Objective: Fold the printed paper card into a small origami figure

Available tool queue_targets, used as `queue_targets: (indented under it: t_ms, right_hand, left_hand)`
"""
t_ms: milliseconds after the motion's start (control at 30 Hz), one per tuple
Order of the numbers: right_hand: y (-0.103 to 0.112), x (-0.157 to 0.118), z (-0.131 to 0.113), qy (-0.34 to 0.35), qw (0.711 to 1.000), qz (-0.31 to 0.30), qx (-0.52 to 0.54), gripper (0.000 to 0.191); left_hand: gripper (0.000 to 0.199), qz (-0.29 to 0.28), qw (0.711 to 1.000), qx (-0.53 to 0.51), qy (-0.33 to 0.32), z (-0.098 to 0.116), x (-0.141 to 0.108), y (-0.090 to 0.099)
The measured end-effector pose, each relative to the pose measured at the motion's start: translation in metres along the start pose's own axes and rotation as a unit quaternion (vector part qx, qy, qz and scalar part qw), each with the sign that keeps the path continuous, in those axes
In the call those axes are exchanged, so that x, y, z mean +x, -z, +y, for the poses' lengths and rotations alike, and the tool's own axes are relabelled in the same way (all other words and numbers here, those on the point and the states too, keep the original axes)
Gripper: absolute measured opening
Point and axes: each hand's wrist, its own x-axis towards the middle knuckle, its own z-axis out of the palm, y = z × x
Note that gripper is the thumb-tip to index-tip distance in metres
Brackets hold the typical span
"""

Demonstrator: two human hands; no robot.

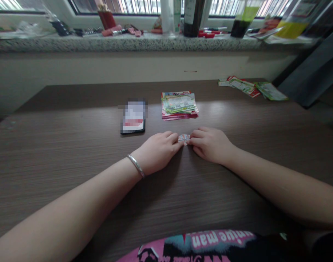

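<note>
Between my two hands, low over the brown table, is a small piece of printed paper (184, 138). My left hand (161, 151), with a silver bangle at its wrist, pinches the paper's left side. The right side is pinched by the curled fingers of my right hand (210, 143). Beyond the hands lies a stack of colourful printed papers (179, 105). A phone with a blurred-out screen (134, 116) rests to the left of the stack.
More printed leaflets (245, 87) are spread at the table's (73, 145) back right corner. Behind, a granite windowsill (144, 43) carries bottles, pens, a red holder (106, 19) and plastic bags. A dark grey object (310, 65) stands at the right.
</note>
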Motion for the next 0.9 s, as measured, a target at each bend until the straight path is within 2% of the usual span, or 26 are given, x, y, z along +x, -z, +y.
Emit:
queue_targets:
  t_ms: [300,467,633,833,900]
  right_hand:
    - [0.002,-0.003,0.002,-0.019,1.0,0.006,0.019,0.027]
    - [-0.007,-0.003,0.011,-0.04,0.994,0.055,0.081,0.025]
    - [-0.016,-0.003,0.02,-0.031,0.979,0.096,0.176,0.023]
    - [-0.015,-0.002,0.013,-0.131,0.969,0.107,0.177,0.018]
    - [-0.016,0.0,0.011,-0.114,0.972,0.112,0.171,0.021]
  left_hand:
    - [0.027,-0.012,1.0,0.002,0.005,-0.005,-0.003,0.004]
    - [0.029,-0.008,1.0,-0.007,0.003,-0.008,-0.003,-0.001]
    - [0.027,-0.01,0.999,-0.04,0.021,-0.008,0.0,-0.002]
    - [0.026,0.01,0.999,-0.036,0.03,-0.006,0.0,-0.004]
    - [0.028,0.027,0.999,-0.02,0.032,-0.005,-0.001,-0.006]
